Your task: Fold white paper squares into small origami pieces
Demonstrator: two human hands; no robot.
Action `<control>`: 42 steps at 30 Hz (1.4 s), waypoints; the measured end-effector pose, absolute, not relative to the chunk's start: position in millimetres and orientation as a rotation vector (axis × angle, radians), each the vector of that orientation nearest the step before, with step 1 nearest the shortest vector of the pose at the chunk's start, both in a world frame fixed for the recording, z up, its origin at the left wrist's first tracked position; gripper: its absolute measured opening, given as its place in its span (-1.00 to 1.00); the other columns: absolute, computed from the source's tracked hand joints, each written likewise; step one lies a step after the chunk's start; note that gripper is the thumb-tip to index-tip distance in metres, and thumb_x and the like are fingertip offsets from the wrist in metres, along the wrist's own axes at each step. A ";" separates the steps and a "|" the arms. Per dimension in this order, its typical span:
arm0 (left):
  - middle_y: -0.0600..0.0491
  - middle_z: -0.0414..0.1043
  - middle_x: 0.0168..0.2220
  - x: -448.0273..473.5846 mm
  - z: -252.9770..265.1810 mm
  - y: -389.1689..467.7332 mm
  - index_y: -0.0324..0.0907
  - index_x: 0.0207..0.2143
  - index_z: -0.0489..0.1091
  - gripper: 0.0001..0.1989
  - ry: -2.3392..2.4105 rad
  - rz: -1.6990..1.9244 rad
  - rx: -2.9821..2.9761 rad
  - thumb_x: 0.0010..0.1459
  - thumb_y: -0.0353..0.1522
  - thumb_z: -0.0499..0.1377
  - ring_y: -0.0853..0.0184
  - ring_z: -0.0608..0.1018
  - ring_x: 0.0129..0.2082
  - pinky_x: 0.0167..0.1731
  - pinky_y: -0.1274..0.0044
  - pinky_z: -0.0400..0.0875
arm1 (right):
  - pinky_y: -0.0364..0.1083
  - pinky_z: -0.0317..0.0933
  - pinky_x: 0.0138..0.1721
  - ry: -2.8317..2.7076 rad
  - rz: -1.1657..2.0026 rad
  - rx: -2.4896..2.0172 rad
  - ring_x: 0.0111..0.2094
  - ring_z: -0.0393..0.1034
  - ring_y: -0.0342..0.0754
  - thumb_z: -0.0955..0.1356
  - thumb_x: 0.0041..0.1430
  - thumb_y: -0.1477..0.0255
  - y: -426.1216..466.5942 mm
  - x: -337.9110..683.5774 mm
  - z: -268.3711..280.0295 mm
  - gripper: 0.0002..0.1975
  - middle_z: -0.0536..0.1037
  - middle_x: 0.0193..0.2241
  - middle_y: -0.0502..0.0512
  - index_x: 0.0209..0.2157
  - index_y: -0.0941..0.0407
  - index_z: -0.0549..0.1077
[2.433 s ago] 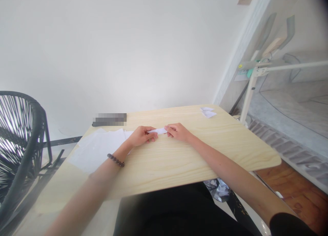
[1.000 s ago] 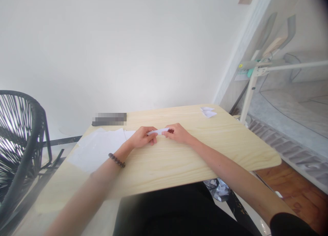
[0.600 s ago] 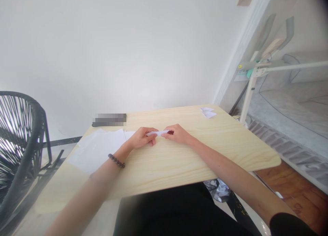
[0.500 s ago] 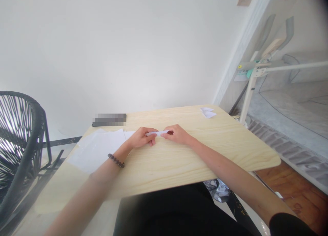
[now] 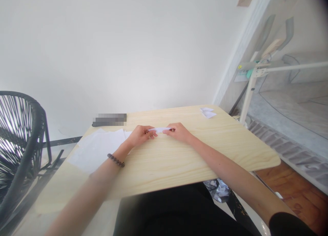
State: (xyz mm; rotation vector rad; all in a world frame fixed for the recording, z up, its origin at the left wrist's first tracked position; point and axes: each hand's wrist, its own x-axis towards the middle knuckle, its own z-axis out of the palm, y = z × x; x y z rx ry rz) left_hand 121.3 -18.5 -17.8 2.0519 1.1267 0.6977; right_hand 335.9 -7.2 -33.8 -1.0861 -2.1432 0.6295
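Over the middle of the light wood-grain surface (image 5: 194,157), right of the white sheets (image 5: 102,147), the left hand (image 5: 140,135) and the right hand (image 5: 178,132) pinch opposite ends of a folded paper strip (image 5: 160,130) between their fingers, where an uneven pull could skew or tear it.

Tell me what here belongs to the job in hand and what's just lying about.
Part of the job:
narrow white paper, held by left hand and right hand
wood-grain table, beneath
likely also: loose white sheets, small folded papers

Apparently just lying about:
dark pixelated object, far left
black corded chair
crumpled silvery material, below table level
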 end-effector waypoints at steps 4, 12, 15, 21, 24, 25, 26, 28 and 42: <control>-0.02 0.47 -0.38 123.2 -15.4 -20.0 -0.27 -0.31 0.41 -0.60 1.131 0.740 2.052 0.06 -0.14 -0.03 0.37 0.45 -0.45 -0.46 0.60 0.33 | -0.23 -0.01 -0.56 -2.121 0.650 -1.101 -0.60 0.15 -0.24 0.25 0.00 0.24 -6.9 335.8 -33.6 -0.69 0.39 -0.62 -0.01 -0.49 0.21 0.45; 0.01 0.44 -0.30 123.3 -15.8 -17.3 -0.22 -0.31 0.42 -0.65 1.147 0.821 2.138 0.04 -0.16 0.01 0.35 0.44 -0.34 -0.43 0.63 0.31 | -0.23 0.08 -0.50 -2.087 0.645 -1.041 -0.53 0.22 -0.22 0.29 -0.03 0.29 -6.4 335.1 -34.3 -0.76 0.43 -0.50 0.03 -0.43 0.19 0.43; 0.02 0.43 -0.28 122.2 -18.6 -15.3 -0.19 -0.28 0.42 -0.68 1.183 0.828 2.142 0.01 -0.18 0.05 0.34 0.44 -0.32 -0.42 0.62 0.32 | -0.22 0.09 -0.49 -2.100 0.638 -1.060 -0.53 0.24 -0.21 0.31 -0.05 0.32 -5.0 335.6 -35.8 -0.79 0.43 -0.51 0.03 -0.42 0.19 0.43; 0.03 0.43 -0.33 121.9 -20.6 -14.1 -0.19 -0.28 0.40 -0.71 1.183 0.810 2.197 0.01 -0.23 0.06 0.36 0.43 -0.35 -0.43 0.60 0.32 | -0.22 0.06 -0.48 -2.127 0.502 -1.091 -0.53 0.23 -0.22 0.31 -0.06 0.37 -4.0 336.1 -36.6 -0.84 0.42 -0.52 0.01 -0.48 0.18 0.42; 0.03 0.43 -0.35 122.6 -20.4 -14.1 -0.19 -0.30 0.40 -0.74 1.171 0.793 2.231 0.01 -0.25 0.06 0.38 0.43 -0.39 -0.42 0.59 0.31 | -0.21 0.05 -0.47 -2.162 0.470 -1.086 -0.53 0.22 -0.22 0.31 -0.05 0.38 -5.3 336.3 -35.0 -0.85 0.41 -0.53 0.00 -0.49 0.18 0.42; 0.04 0.43 -0.35 122.8 -20.4 -14.1 -0.18 -0.31 0.41 -0.75 1.171 0.788 2.240 0.00 -0.25 0.06 0.38 0.43 -0.39 -0.42 0.59 0.31 | -0.21 0.05 -0.47 -2.170 0.466 -1.082 -0.53 0.21 -0.22 0.30 -0.04 0.38 -5.8 336.4 -34.5 -0.85 0.41 -0.53 0.00 -0.49 0.18 0.42; 0.05 0.44 -0.36 122.8 -20.4 -14.2 -0.18 -0.32 0.41 -0.75 1.176 0.786 2.248 0.00 -0.26 0.06 0.38 0.42 -0.39 -0.42 0.59 0.30 | -0.21 0.04 -0.47 -2.175 0.463 -1.081 -0.53 0.21 -0.22 0.30 -0.03 0.38 -6.2 336.4 -34.2 -0.85 0.41 -0.53 0.00 -0.49 0.18 0.42; 0.06 0.44 -0.36 122.6 -20.4 -14.2 -0.18 -0.33 0.41 -0.76 1.190 0.782 2.266 0.00 -0.26 0.06 0.38 0.42 -0.40 -0.43 0.60 0.30 | -0.21 0.04 -0.47 -2.176 0.463 -1.089 -0.53 0.21 -0.22 0.30 -0.03 0.37 -6.5 336.4 -34.4 -0.84 0.41 -0.53 0.01 -0.50 0.18 0.42; 0.07 0.40 -0.42 121.5 -22.4 -8.9 -0.17 -0.38 0.41 -0.80 1.215 0.767 2.505 0.05 -0.32 0.02 0.43 0.40 -0.47 -0.43 0.61 0.27 | -0.22 0.07 -0.43 -2.238 0.399 -1.032 -0.50 0.24 -0.22 0.27 0.04 0.39 -3.5 334.9 -33.8 -0.82 0.43 -0.49 0.03 -0.48 0.19 0.43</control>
